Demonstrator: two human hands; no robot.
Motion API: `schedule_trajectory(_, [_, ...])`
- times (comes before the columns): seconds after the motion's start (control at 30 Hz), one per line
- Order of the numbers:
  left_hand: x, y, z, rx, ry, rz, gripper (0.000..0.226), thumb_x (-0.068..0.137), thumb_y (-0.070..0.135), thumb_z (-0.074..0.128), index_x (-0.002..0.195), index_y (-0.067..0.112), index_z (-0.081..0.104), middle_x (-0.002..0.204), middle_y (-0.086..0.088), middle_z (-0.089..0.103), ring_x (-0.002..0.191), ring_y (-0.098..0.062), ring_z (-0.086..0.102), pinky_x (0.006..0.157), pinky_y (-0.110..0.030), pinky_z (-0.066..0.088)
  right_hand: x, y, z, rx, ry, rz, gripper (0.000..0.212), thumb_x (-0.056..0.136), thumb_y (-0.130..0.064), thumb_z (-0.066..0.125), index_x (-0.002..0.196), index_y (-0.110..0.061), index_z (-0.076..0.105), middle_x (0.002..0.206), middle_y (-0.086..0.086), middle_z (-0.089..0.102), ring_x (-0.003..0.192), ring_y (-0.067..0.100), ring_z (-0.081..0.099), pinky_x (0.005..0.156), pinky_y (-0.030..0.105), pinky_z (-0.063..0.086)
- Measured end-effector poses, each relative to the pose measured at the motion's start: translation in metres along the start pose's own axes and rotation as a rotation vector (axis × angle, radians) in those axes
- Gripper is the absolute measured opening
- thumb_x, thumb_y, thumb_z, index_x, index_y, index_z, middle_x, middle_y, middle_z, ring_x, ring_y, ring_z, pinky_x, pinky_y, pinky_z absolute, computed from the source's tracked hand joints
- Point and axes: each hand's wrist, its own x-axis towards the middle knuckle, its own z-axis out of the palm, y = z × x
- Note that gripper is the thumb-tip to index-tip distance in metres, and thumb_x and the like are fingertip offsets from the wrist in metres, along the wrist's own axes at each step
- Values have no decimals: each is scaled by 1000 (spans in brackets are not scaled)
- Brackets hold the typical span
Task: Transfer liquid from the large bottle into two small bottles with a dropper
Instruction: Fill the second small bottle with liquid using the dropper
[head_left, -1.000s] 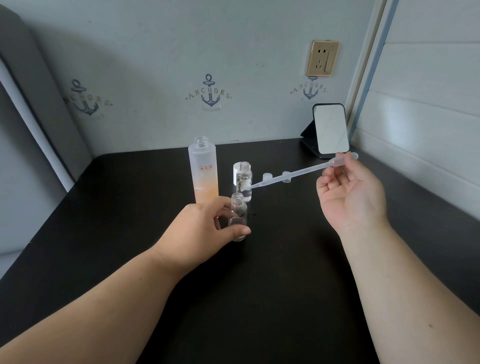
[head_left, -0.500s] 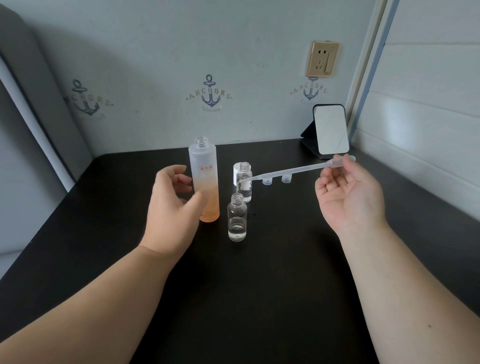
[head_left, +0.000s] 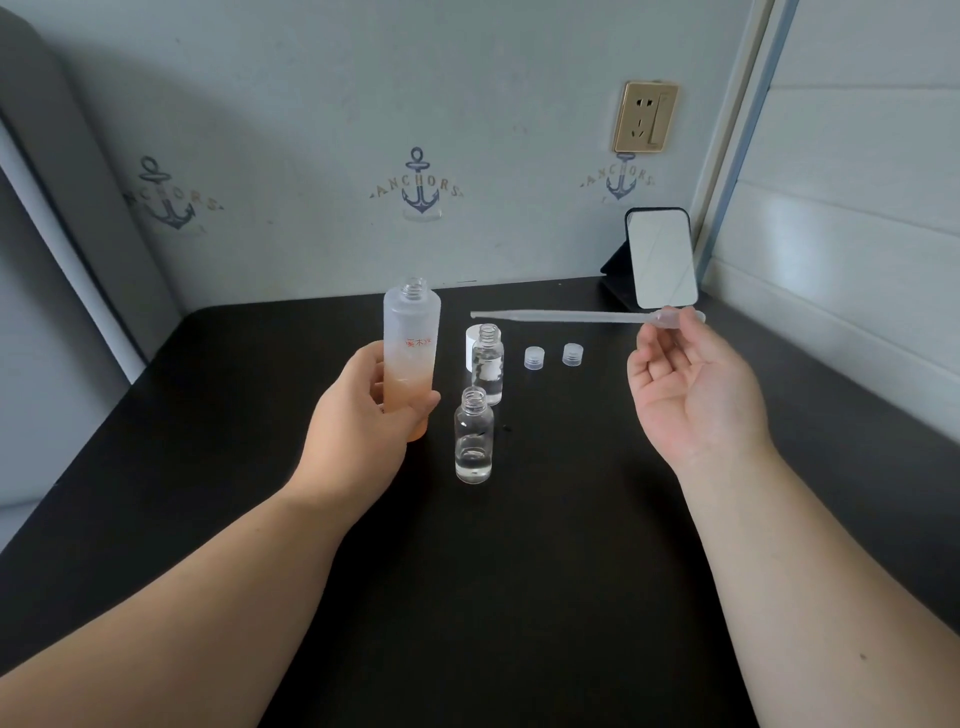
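Our left hand grips the big bottle near the tabletop's back edge; right hand pinches the dropper bulb, level.

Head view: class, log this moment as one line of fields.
left hand: grips large bottle | right hand: pinches dropper, level above table | small bottles: uncapped | next: probably refill dropper

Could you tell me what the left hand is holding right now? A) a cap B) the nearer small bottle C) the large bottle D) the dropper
C: the left hand grips the large bottle, while the right hand pinches the dropper.
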Motion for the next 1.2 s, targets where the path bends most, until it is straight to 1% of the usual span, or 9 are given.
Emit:
schedule_trajectory(0.1, [-1,1,-2,7,12,13,44,84,35,76,105,64,51,103,32,63,94,0,66,77,-27,58,1,0,0,9,-31,-11,23,95,-16,69,76,-8,79,88,1,75,81,15,72,71,24,56])
schedule_trajectory(0.2, [-3,3,-3,30,13,26,44,82,36,74,106,65,51,104,30,63,96,-5,66,83,-42,59,1,1,-1,-1,-50,-20,23,96,-17,69,77,-9,79,89,0,75,82,14,72,73,24,56])
schedule_trajectory(0.33, [-4,6,-3,87,27,67,47,83,34,74,106,67,50,106,33,61,92,1,63,80,-35,56,1,1,0,-34,-68,-31,23,96,-19,68,79,-10,80,89,0,75,83,14,72,74,23,56])
schedule_trajectory(0.53, [-4,9,-3,151,35,115,56,86,28,74,101,73,46,107,42,56,100,17,51,73,-20,41,1,0,-1,-63,-53,-50,20,96,-19,68,82,-10,79,90,1,76,84,14,73,73,23,57])
schedule_trajectory(0.67, [-2,4,-4,179,40,127,50,86,26,74,111,62,52,105,30,61,101,7,55,78,-24,44,2,0,-1,-72,-24,-68,11,97,-18,67,96,-8,72,88,1,76,83,15,73,72,23,57])
schedule_trajectory(0.77, [0,0,-4,247,53,145,45,86,24,74,119,49,56,105,20,60,100,-3,55,79,-22,42,1,-1,-1,-84,1,-80,12,97,-16,66,90,-11,75,87,2,75,81,15,73,71,23,57])
schedule_trajectory(0.87, [1,-3,-4,315,91,173,47,85,20,75,123,42,59,101,22,55,98,-3,50,78,-15,36,0,-2,0,-100,31,-87,13,97,-14,65,89,-11,75,84,2,75,77,15,72,69,23,56])
schedule_trajectory(0.93, [0,-3,-4,348,97,184,50,84,18,76,127,38,60,103,20,55,102,-8,51,82,-21,38,0,-2,0,-119,36,-91,16,96,-13,66,84,-12,76,83,3,74,74,15,71,67,22,55])
schedule_trajectory(1.2, [-1,-2,0,413,62,246,55,80,11,79,130,30,64,113,13,59,109,-22,53,95,-33,42,-4,2,1,-352,-125,-83,14,93,-10,69,82,-13,79,89,5,75,73,12,68,66,20,52])
